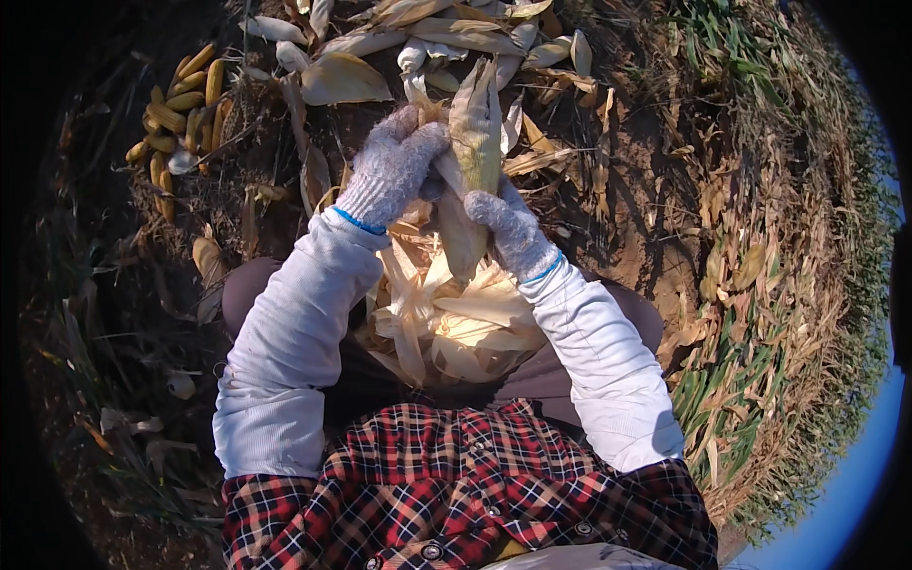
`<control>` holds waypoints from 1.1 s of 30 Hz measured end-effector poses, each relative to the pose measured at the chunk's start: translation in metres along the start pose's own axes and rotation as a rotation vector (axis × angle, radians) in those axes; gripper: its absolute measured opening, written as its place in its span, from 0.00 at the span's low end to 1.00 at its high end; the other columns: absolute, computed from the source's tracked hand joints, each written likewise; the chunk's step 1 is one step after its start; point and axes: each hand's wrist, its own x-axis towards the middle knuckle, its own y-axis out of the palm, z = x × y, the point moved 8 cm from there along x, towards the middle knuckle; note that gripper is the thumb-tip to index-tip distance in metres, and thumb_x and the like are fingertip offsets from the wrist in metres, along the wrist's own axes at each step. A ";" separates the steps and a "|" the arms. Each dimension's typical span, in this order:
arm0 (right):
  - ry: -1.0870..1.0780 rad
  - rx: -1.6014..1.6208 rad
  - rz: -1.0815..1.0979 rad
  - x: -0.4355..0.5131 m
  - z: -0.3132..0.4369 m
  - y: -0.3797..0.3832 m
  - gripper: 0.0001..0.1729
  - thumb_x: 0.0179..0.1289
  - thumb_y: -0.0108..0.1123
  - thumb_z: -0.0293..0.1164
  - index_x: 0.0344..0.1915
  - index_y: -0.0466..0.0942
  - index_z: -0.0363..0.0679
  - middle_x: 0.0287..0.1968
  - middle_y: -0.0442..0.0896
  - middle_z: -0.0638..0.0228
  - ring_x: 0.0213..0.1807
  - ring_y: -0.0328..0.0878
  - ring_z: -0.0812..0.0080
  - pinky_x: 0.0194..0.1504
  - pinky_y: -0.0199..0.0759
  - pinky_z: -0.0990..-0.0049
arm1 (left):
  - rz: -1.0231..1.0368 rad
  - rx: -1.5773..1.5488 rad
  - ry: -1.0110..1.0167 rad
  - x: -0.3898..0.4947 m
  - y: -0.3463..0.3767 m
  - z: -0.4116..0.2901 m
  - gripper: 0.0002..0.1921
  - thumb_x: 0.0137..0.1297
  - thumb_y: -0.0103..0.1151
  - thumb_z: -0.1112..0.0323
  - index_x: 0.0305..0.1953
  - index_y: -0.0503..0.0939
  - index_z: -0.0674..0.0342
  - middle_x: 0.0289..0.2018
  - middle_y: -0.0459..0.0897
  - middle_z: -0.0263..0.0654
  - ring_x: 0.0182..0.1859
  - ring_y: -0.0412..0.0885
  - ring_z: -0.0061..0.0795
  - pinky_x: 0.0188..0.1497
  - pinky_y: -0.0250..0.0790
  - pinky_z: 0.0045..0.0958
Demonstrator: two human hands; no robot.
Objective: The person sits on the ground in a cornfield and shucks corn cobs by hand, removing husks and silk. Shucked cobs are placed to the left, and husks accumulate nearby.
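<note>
Before me, an ear of corn in its pale green-yellow husk (474, 153) stands nearly upright in the picture between my two gloved hands. My right hand (514, 226), in a grey knit glove with a blue cuff edge, grips the ear low on its right side. At its upper left is my left hand (399, 160), gloved the same way, with its fingertips pinched at the husk; some of those fingers are hidden. Loose stripped husks (456, 320) lie heaped between my legs, below the ear.
Bare yellow corn cobs (187, 107) are piled on the ground at upper left. Several husk-covered ears (427, 35) lie heaped at the top. Dry stalks and leaves (741, 313) cover the right side. A loose ear or husk (208, 258) lies near my left knee.
</note>
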 end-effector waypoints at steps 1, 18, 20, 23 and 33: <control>0.015 0.026 -0.011 0.003 -0.002 -0.005 0.36 0.71 0.67 0.37 0.73 0.65 0.39 0.65 0.78 0.65 0.64 0.76 0.69 0.68 0.69 0.67 | -0.011 0.032 0.027 -0.002 0.002 -0.002 0.14 0.74 0.58 0.62 0.52 0.80 0.64 0.29 0.84 0.37 0.23 0.81 0.23 0.24 0.73 0.25; -0.228 0.326 -0.736 0.007 0.041 -0.087 0.29 0.69 0.71 0.39 0.62 0.71 0.38 0.54 0.78 0.60 0.55 0.79 0.59 0.61 0.77 0.58 | -0.164 -0.316 0.061 -0.008 -0.014 -0.010 0.17 0.80 0.48 0.61 0.60 0.79 0.64 0.40 0.83 0.38 0.34 0.82 0.27 0.32 0.76 0.27; -0.371 0.392 -0.765 0.001 0.072 -0.098 0.27 0.68 0.72 0.38 0.61 0.72 0.42 0.56 0.77 0.58 0.58 0.78 0.58 0.62 0.78 0.53 | -0.368 -0.418 0.167 0.002 -0.052 -0.008 0.17 0.81 0.47 0.64 0.60 0.79 0.66 0.40 0.84 0.39 0.35 0.82 0.28 0.33 0.77 0.28; -0.492 0.419 -0.820 -0.003 0.092 -0.111 0.30 0.68 0.72 0.39 0.63 0.71 0.41 0.56 0.78 0.58 0.57 0.79 0.59 0.60 0.81 0.54 | -0.429 -0.534 0.195 0.015 -0.084 0.005 0.14 0.78 0.53 0.64 0.56 0.81 0.65 0.46 0.83 0.42 0.46 0.84 0.32 0.40 0.82 0.33; -0.624 -0.489 -0.855 -0.027 0.106 -0.114 0.35 0.64 0.75 0.36 0.66 0.70 0.43 0.59 0.77 0.60 0.59 0.78 0.60 0.61 0.77 0.61 | -0.469 -0.009 0.703 -0.010 -0.090 -0.054 0.23 0.67 0.65 0.77 0.63 0.76 0.69 0.58 0.80 0.44 0.57 0.80 0.32 0.56 0.78 0.31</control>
